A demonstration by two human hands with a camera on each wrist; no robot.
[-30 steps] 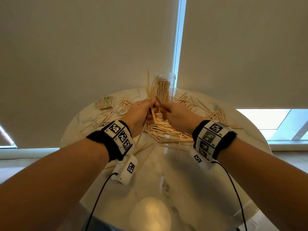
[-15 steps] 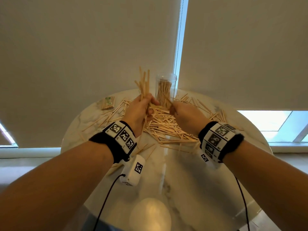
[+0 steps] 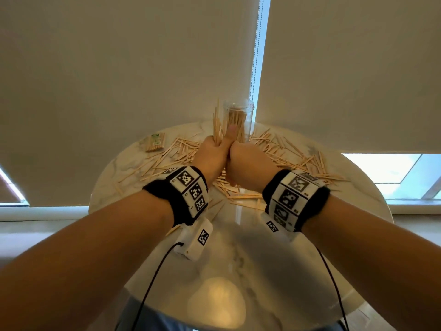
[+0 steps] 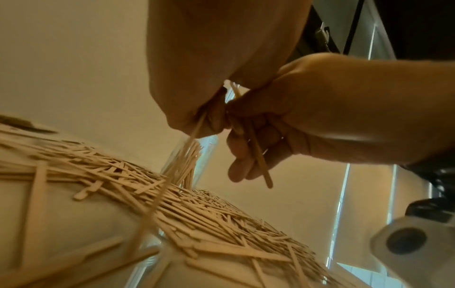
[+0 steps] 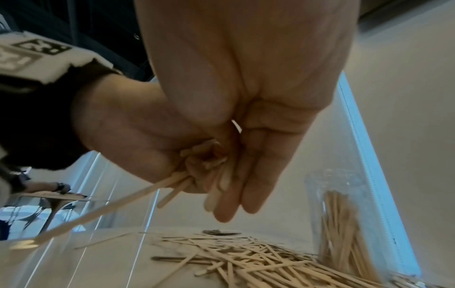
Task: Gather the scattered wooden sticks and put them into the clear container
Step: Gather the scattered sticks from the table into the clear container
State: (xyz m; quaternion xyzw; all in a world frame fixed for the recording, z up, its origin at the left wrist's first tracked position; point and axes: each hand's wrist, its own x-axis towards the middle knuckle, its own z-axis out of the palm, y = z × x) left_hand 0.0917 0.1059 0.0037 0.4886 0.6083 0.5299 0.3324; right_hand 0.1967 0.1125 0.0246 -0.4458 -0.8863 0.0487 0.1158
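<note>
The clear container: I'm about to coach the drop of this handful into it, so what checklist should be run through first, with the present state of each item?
1. Tall clear plastic container upright, mouth open: ok.
2. Room inside: ok; the thin wooden sticks in it stop below the rim.
3. Left hand holds its bundle of pale wooden sticks firmly: ok, fingers are curled round it.
4. Bundle aligned: not ok; one stick hangs far below the others.
5. Right hand free to steady the container: not ok; it pinches a stick against the left hand.
6. Bundle above the mouth: not ok; it stands beside the container, on its left.
</note>
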